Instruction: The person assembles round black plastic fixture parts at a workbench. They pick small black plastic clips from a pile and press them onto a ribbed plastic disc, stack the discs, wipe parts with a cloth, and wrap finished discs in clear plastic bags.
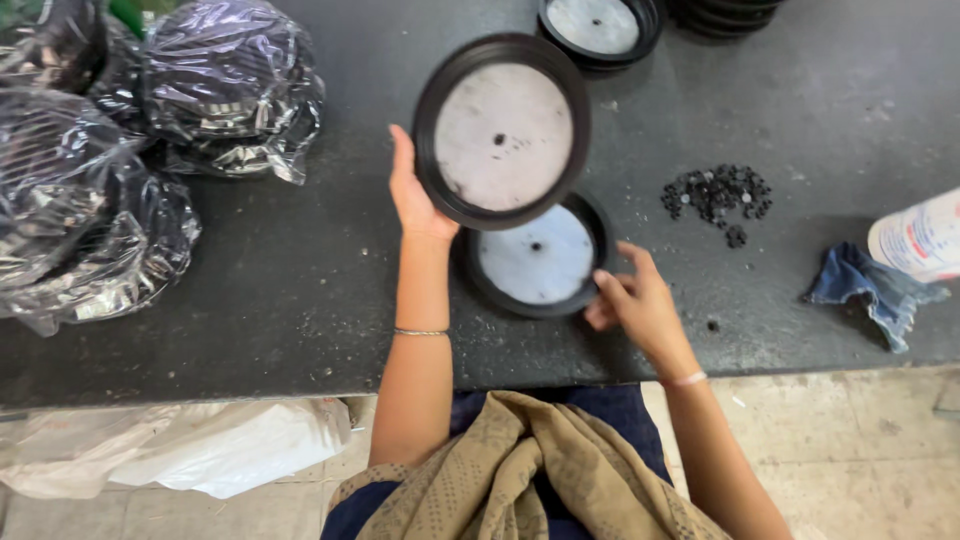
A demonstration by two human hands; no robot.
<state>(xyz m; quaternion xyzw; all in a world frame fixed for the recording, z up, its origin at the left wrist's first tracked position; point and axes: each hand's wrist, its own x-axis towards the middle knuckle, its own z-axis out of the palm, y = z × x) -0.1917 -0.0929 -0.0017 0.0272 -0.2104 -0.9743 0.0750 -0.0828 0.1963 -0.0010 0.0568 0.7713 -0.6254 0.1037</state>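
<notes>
My left hand (412,190) holds up a round black-rimmed disc (502,132) with a pale grey face and a small centre hole, tilted above the dark table. Directly below it a second, similar disc (540,258) lies flat on the table. My right hand (636,302) rests at that flat disc's right rim, fingers curled against its edge. A thin bangle sits on my left wrist and a pale band on my right.
Another disc (597,28) and a stack of black discs (722,14) stand at the table's far edge. A heap of small black pieces (718,194) lies right, near a blue cloth (872,290) and a white bottle (922,236). Plastic-wrapped bundles (232,88) crowd the left.
</notes>
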